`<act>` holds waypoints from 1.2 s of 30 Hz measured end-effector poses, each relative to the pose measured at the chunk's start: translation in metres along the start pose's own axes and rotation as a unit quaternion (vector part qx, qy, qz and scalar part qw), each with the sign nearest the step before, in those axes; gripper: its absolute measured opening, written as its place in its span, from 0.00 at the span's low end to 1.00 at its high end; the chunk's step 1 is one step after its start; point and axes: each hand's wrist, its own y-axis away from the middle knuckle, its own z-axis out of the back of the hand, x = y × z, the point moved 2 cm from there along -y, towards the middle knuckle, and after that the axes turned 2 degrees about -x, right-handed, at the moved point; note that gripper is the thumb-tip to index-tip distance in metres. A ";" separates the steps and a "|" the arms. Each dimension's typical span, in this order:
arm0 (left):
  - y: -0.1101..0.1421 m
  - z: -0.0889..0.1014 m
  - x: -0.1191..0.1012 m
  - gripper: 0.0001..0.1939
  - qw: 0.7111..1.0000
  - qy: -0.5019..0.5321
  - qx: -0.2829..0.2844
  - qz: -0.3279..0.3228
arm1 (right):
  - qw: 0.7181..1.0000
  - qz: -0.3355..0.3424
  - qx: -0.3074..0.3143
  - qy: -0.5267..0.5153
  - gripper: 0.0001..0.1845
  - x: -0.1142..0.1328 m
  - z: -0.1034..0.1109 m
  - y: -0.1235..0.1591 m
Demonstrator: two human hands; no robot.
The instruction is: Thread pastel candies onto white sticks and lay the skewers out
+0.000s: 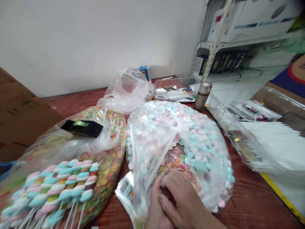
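My left hand and my right hand sit together at the bottom of the view, fingers curled into the clear plastic bag of pastel round candies. The right hand lies partly over the left. Small orange and pink pieces show through the film beside my fingers. To the left lies a second clear bag of multicoloured cereal rings, with twisted marshmallow pops on sticks. A black tape dispenser rests on top of that bag.
The wooden table holds a crumpled plastic bag, a clear lidded box, a steel flask and a bag of white material. A cardboard box stands at left, a metal shelf at back right.
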 end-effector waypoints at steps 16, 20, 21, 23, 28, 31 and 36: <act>-0.006 0.001 0.001 0.03 0.997 0.050 -0.018 0.048 | 0.963 -0.015 0.061 0.263 0.08 -0.056 0.059 0.047; -0.006 0.000 0.006 0.07 0.997 0.028 -0.011 0.065 | 0.920 -0.086 0.050 0.379 0.11 -0.072 0.048 -0.002; -0.006 0.000 0.006 0.07 0.998 0.026 -0.012 0.064 | 0.916 -0.095 0.047 0.386 0.12 -0.077 0.044 -0.012; -0.006 0.001 0.005 0.08 0.998 0.023 -0.018 0.063 | 0.914 -0.107 0.045 0.389 0.11 -0.087 0.039 -0.025; -0.006 0.001 0.004 0.08 0.998 0.017 -0.028 0.061 | 0.922 -0.119 0.046 0.365 0.08 -0.098 0.038 -0.029; -0.007 0.000 0.005 0.09 0.998 0.015 -0.015 0.064 | 0.932 -0.128 0.034 0.336 0.07 -0.087 0.045 -0.025; -0.011 0.000 0.007 0.09 0.997 0.050 0.029 0.057 | 0.976 -0.071 0.104 0.180 0.07 -0.053 0.056 -0.011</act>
